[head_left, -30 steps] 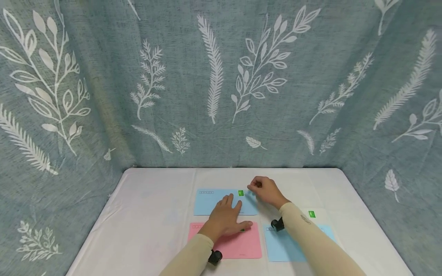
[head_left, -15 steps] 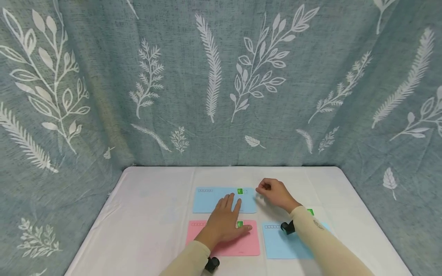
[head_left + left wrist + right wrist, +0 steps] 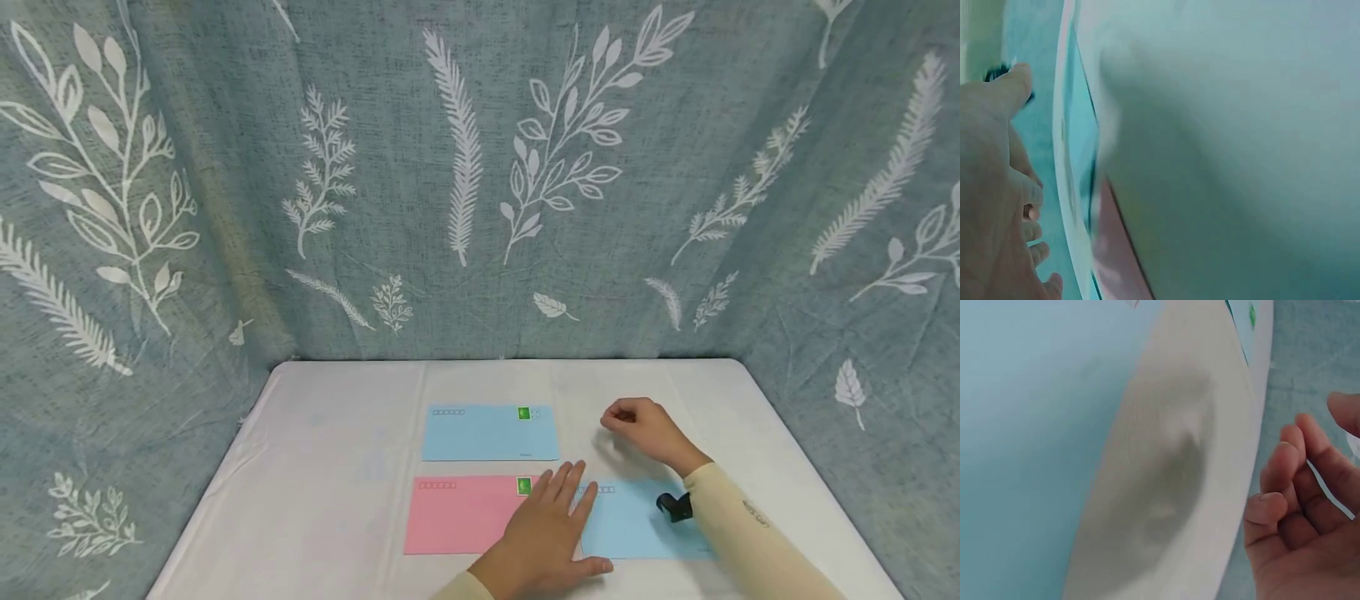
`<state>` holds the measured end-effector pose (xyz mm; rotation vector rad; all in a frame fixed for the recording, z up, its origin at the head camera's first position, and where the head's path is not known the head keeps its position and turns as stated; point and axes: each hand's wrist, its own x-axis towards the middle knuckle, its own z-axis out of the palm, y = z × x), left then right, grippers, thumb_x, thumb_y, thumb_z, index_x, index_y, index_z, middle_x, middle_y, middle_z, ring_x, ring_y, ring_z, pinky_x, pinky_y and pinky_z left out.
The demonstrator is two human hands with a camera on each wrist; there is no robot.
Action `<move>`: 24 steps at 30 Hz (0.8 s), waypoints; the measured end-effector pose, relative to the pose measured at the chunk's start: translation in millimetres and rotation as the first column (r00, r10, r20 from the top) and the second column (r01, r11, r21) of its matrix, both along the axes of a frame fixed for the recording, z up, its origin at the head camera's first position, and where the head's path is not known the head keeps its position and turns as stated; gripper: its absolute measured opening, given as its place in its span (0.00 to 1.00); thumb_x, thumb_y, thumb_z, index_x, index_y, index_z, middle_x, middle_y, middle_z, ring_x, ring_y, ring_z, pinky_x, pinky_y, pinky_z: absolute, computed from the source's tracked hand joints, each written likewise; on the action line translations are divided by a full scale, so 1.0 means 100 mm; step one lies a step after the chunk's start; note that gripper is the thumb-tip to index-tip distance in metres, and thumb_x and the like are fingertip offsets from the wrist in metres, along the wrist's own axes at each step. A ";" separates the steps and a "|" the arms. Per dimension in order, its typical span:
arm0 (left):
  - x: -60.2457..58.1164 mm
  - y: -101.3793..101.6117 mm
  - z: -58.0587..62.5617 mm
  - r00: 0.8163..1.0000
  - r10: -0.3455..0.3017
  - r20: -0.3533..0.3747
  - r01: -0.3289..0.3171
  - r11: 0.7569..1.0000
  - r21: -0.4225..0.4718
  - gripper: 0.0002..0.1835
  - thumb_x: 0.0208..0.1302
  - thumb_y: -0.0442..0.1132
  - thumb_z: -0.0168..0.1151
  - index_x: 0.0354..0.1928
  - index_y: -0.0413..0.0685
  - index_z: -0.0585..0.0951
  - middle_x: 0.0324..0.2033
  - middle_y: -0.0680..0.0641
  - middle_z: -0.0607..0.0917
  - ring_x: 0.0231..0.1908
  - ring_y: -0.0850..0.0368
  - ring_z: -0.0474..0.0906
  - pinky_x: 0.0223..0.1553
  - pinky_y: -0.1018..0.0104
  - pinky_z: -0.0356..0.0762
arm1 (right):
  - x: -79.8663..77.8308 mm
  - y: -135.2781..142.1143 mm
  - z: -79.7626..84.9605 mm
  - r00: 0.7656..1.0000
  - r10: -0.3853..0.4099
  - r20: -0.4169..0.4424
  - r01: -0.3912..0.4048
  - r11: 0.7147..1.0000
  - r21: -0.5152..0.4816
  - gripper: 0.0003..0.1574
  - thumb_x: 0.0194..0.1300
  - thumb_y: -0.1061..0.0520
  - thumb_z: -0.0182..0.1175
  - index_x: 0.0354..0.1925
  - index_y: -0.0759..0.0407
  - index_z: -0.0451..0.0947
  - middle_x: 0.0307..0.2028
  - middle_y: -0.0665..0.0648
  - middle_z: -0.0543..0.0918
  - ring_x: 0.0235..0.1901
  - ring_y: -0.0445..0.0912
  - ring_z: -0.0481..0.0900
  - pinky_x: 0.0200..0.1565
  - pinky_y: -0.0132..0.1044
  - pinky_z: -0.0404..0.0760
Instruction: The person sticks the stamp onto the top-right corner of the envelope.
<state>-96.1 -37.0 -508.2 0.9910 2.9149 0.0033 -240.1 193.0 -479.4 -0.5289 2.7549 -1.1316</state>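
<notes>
In the head view my left hand [image 3: 542, 533], fingers spread, lies over the right end of a pink envelope [image 3: 457, 521] and the left end of a blue envelope [image 3: 637, 529]. Whether it touches them I cannot tell. My right hand [image 3: 651, 429] hovers beyond that blue envelope; in the right wrist view its fingers [image 3: 1279, 469] bend loosely, the thumb standing apart from them. A pale sliver shows between two fingers, too unclear to name. Green stamps sit on the pink envelope (stamp [image 3: 524, 486]) and on the far blue envelope [image 3: 480, 437] (stamp [image 3: 523, 413]).
A white cloth covers the table [image 3: 322, 483]. Behind it and at both sides hangs a blue-green curtain [image 3: 405, 208] with white leaf patterns. My right forearm [image 3: 750, 525] crosses the right end of the near blue envelope.
My left hand has moved right and toward me, uncovering the far blue envelope and the pink envelope's stamp. My right hand has moved right. The loose stamp at the right is hidden now.
</notes>
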 end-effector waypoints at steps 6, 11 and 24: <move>0.14 0.26 -0.01 0.993 -0.116 -0.028 0.113 0.990 -0.084 0.52 0.74 0.82 0.28 0.88 0.58 0.58 0.86 0.47 0.51 0.84 0.53 0.48 0.80 0.58 0.55 | 0.06 0.32 0.08 1.000 -0.026 0.005 0.025 0.999 0.033 0.13 0.79 0.54 0.67 0.48 0.63 0.90 0.43 0.54 0.89 0.43 0.48 0.85 0.47 0.48 0.85; 0.18 0.36 -0.15 0.984 -0.161 -0.075 0.153 0.983 -0.098 0.52 0.72 0.83 0.34 0.87 0.58 0.60 0.86 0.47 0.54 0.83 0.53 0.52 0.78 0.60 0.59 | 0.08 0.54 0.02 0.999 -0.028 0.036 0.026 0.998 0.061 0.13 0.77 0.55 0.68 0.48 0.65 0.89 0.42 0.53 0.89 0.41 0.47 0.84 0.45 0.47 0.85; 0.27 0.59 -0.18 0.984 -0.176 -0.024 0.168 0.965 -0.199 0.48 0.75 0.80 0.26 0.89 0.66 0.54 0.87 0.55 0.48 0.84 0.60 0.47 0.79 0.65 0.53 | 0.08 1.01 -0.07 0.988 -0.085 0.126 0.070 0.991 0.117 0.03 0.69 0.63 0.70 0.41 0.63 0.85 0.34 0.52 0.83 0.35 0.47 0.78 0.37 0.38 0.80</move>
